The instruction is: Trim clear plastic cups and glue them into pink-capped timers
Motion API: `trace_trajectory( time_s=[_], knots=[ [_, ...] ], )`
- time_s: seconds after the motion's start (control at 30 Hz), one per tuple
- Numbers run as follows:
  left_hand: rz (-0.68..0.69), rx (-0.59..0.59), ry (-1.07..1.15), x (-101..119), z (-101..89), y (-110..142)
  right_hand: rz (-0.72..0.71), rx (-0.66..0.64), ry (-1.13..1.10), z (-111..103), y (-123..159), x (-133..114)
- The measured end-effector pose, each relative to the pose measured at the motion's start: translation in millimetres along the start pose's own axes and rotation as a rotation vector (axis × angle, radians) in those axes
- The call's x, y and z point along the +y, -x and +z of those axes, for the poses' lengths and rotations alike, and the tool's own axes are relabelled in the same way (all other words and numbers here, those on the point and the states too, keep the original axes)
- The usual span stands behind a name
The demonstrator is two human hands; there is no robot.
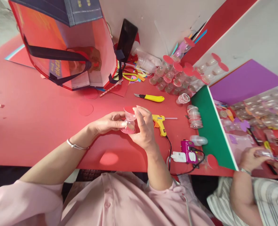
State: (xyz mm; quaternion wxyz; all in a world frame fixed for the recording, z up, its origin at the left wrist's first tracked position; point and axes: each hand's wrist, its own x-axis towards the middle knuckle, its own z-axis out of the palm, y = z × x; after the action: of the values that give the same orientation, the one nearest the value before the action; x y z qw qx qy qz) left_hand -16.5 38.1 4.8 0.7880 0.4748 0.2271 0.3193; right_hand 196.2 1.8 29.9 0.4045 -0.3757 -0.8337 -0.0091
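Above the red table [54,147], I hold a pair of small clear plastic cups [130,116] joined end to end, a red disc topping the upper one and a pinkish-red rim at the bottom. My left hand [108,123] pinches the lower cup from the side, thumb in front. Fingers of my right hand [144,130] grip the upper cup near its red disc and support the lower one. Just right of my right hand lies a yellow glue gun [161,125] with a glue stick at its back. Beyond both hands rests a yellow utility knife [153,98].
Red discs [85,110] lie on the table. Joined cups [174,75] cluster at the back right. Stacked lids [194,116] stand beside a green divider [210,128]. A large bag [65,37] and phone [127,36] are behind. A co-worker's hand [252,158] is at right.
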Motion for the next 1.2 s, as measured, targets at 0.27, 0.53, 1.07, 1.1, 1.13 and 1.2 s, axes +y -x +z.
trace_trajectory(
  time_s=[0.27, 0.53, 1.07, 1.1, 1.13, 1.2],
  knots=[
    [-0.090, -0.074, 0.028, 3.0, -0.6, 1.7, 0.005, -0.023, -0.027, -3.2, 0.1, -3.6],
    [0.012, -0.026, -0.006, -1.6, -0.7, 1.1, -0.074, -0.002, -0.012, -3.6, -1.9, -4.4],
    [0.011, -0.016, 0.039, 0.1, -1.9, 0.6, -0.043, 0.014, -0.009, -5.0, -2.2, -5.4],
    [0.004, -0.020, 0.048, 1.3, -2.4, 1.7, -0.042, 0.021, -0.029, -5.5, -2.7, -5.7],
    [-0.009, -0.027, 0.059, 2.4, -2.9, 2.8, -0.038, 0.023, -0.048, -6.1, -3.1, -5.9],
    [-0.042, -0.041, 0.084, 3.7, -3.1, 4.0, -0.027, 0.019, -0.061, -7.1, -3.6, -6.0]
  ],
)
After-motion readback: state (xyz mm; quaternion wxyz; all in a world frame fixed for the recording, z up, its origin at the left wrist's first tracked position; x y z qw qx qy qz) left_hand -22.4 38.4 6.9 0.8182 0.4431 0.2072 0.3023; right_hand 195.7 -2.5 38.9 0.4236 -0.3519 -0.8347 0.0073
